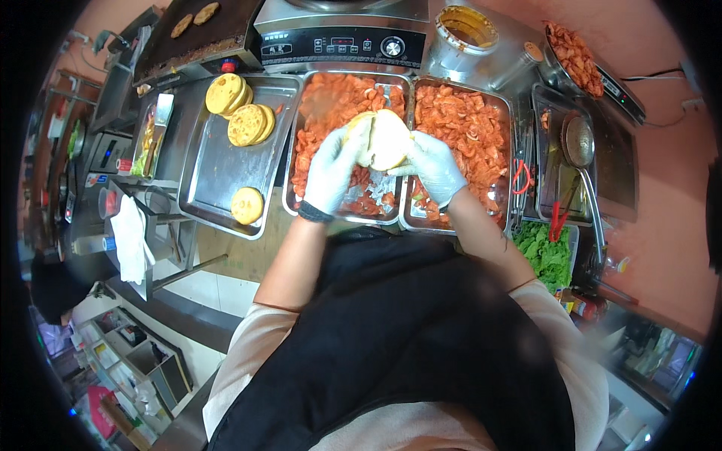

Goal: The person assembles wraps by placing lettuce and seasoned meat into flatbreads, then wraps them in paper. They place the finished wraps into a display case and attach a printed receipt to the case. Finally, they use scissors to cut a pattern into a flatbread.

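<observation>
I observed both hands in pale gloves, raised at the upper centre of the frame. The left hand (333,169) and the right hand (434,167) were clamped together on one split flatbread bun (384,139), one on each side of it. The bun sat above the seam between two steel trays of orange-red chopped meat: the left meat tray (323,113) and the right meat tray (470,124). At upper left, a shallow steel tray (218,161) carried several round golden buns (248,124). A bin of green lettuce (547,255) stood at right of centre. A ladle (579,143) lay in the far right tray.
</observation>
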`<state>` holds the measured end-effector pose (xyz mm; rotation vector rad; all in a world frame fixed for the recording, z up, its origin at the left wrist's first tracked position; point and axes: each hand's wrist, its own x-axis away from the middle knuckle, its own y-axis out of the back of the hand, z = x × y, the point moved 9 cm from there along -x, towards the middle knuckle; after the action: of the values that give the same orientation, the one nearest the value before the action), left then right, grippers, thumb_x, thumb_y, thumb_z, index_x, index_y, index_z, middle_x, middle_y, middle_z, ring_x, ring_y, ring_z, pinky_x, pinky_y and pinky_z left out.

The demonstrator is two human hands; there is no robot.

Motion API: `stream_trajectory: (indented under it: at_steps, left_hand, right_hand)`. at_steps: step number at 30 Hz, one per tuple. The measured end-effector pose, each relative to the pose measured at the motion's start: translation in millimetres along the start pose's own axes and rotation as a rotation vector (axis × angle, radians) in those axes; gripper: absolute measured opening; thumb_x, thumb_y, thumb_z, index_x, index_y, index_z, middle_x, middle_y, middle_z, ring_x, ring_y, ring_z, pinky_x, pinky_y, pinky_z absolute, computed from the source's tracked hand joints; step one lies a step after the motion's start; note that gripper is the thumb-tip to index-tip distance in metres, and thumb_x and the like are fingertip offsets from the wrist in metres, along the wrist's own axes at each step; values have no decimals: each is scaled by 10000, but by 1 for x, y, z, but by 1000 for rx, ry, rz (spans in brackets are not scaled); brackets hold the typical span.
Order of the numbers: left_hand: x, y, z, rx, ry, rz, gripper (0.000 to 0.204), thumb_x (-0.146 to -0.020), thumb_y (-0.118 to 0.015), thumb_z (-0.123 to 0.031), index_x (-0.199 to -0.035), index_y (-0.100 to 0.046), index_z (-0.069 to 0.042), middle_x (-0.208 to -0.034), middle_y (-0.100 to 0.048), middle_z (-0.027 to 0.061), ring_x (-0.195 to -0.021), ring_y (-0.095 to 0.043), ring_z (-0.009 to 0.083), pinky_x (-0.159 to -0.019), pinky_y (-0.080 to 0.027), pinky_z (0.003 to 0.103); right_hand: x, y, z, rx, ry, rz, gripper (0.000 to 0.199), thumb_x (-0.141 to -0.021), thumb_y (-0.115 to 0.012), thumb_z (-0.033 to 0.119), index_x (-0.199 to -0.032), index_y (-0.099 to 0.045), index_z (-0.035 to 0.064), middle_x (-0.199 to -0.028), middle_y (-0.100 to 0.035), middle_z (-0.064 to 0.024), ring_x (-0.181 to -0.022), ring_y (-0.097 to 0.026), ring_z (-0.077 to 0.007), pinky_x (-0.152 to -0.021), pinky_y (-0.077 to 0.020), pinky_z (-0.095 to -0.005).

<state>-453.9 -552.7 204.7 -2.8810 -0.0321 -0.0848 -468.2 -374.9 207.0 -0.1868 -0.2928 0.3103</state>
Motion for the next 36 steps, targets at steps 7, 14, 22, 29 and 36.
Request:
stream_trajectory:
  at_steps: [7, 14, 22, 29, 36]
  left_hand:
    - [-10, -21, 33, 388, 166, 54, 491, -1012, -591, -278, -1389, -489, 19, -1329, -588, 128, -1204, -584, 208, -1046, -469, 355]
    - [3, -86, 28, 909, 637, 327, 797, -1001, -392, -627, -1468, -398, 19, -1412, -527, 229, -1279, -546, 364, -1088, -434, 509]
    - [1, -137, 51, 1261, 703, 136, 555, -992, -555, -487, -1292, -563, -20, -1226, -639, 182, -1124, -629, 318, -976, -527, 471]
    - [-14, -152, 67, 1044, 737, -71, 591, -994, -537, -493, -1325, -547, -3, -1247, -622, 224, -1148, -618, 339, -998, -527, 481]
    - [-78, -142, 72, 1196, 600, -75, 710, -956, -536, -578, -1294, -549, 47, -1296, -588, 253, -1191, -558, 447, -975, -529, 519]
  right_hand:
    - [11, 5, 11, 234, 203, -119, 530, -893, -646, 22, -1405, -507, 39, -1322, -513, -159, -1151, -614, -246, -910, -578, -361]
    - [33, -10, 78, 1127, 888, 2, 334, -782, -777, 205, -1105, -738, 129, -1147, -689, -73, -1094, -629, -288, -936, -509, -392]
    - [24, 25, 59, 1008, 784, -113, 332, -788, -768, 222, -1105, -742, 125, -1059, -722, -68, -937, -694, -251, -814, -551, -369]
    - [-21, 83, 18, 573, 188, 34, 466, -868, -715, 119, -1326, -634, 120, -1279, -663, -113, -1084, -671, -233, -936, -538, -357]
    - [-100, 215, 141, 914, 411, -595, 546, -847, -730, 54, -1370, -586, 117, -1234, -634, -108, -1044, -641, -177, -926, -521, -289]
